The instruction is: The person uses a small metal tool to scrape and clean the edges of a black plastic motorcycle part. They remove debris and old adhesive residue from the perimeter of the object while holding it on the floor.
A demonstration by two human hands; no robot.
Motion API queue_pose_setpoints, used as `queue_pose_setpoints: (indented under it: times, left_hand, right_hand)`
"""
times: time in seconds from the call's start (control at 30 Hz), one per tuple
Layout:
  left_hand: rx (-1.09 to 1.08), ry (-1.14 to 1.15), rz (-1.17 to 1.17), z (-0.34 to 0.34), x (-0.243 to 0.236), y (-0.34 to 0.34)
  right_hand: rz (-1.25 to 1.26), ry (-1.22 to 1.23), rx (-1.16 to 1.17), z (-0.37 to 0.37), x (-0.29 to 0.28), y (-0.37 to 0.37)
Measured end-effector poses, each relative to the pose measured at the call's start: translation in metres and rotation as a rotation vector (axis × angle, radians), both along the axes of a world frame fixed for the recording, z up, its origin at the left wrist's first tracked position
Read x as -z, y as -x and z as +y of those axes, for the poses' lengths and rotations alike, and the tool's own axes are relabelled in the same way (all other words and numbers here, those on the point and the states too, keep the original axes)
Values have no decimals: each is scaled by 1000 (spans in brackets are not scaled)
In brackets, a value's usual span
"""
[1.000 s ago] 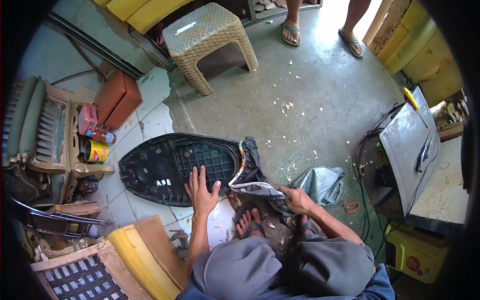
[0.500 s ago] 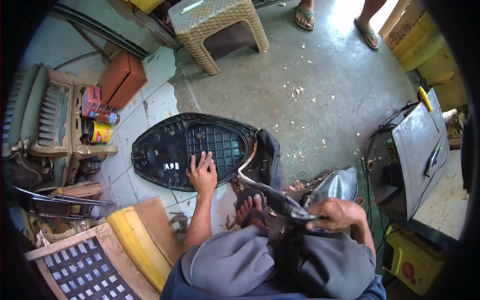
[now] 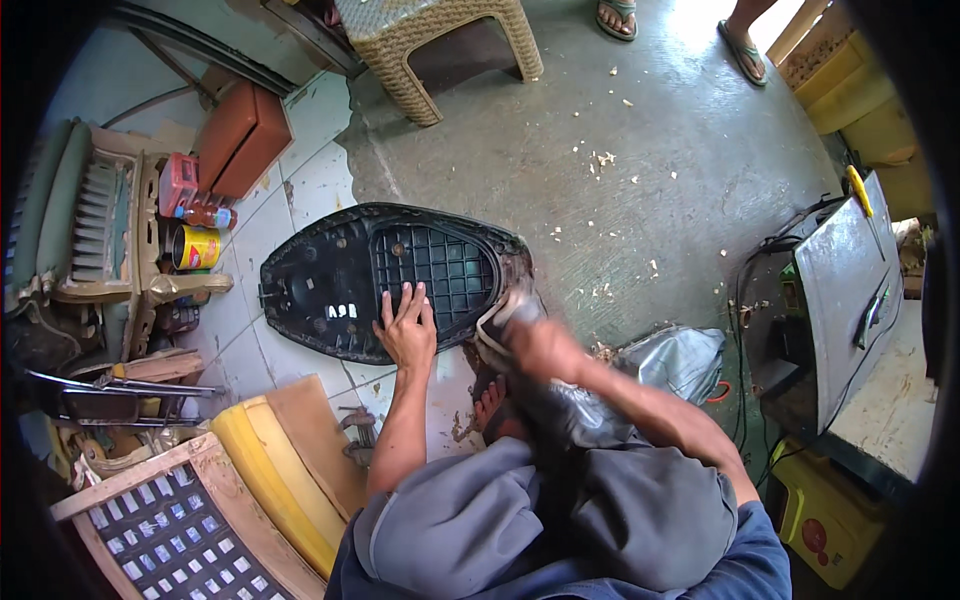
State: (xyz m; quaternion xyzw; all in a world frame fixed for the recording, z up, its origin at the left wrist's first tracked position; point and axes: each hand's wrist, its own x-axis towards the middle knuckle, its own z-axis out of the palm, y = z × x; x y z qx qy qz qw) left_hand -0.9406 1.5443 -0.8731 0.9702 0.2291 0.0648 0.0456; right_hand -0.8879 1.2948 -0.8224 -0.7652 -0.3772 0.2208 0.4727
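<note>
Resting flat, fingers [image 3: 407,300] spread, left hand [image 3: 405,337] is bracing seat base [image 3: 345,270], which is lying underside up across tile [image 3: 310,190] and concrete [image 3: 640,220]. Right hand [image 3: 542,348] is appearing blurred at cover [image 3: 490,328]; its finger state cannot be told. Possible faults: seat base skidding on smooth tile if palm pressure is slackening; cover edge tearing under uneven pull. Seat base is showing hard black plastic, tapered outline, square-ribbed grid [image 3: 450,257]; cover, dark pliable sheet, pale rim; silver sheet [image 3: 680,362], glossy creases.

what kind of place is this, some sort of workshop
Probably a small upholstery or seat-repair workshop, though that's a guess: an upturned black seat base, yellow foam-like slabs and pale scraps scattered about all point that way.
</note>
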Motion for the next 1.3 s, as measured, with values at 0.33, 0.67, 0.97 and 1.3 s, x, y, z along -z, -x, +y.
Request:
queue_pose_setpoints:
  times: [0.33, 0.67, 0.97, 1.3]
  left_hand:
    - [-36, 3, -10, 0, -2, -9]
    - [-28, -5, -61, 3, -1, -4]
    - [90, 16, -51, 13, 0, 21]
    - [194, -74, -131, 33, 8, 6]
  right_hand:
    - [64, 238, 484, -30, -8, 2]
    - [153, 389, -17, 7, 21, 44]
    - [-620, 209, -349, -19, 10, 69]
    - [226, 499, -358, -134, -187, -46]
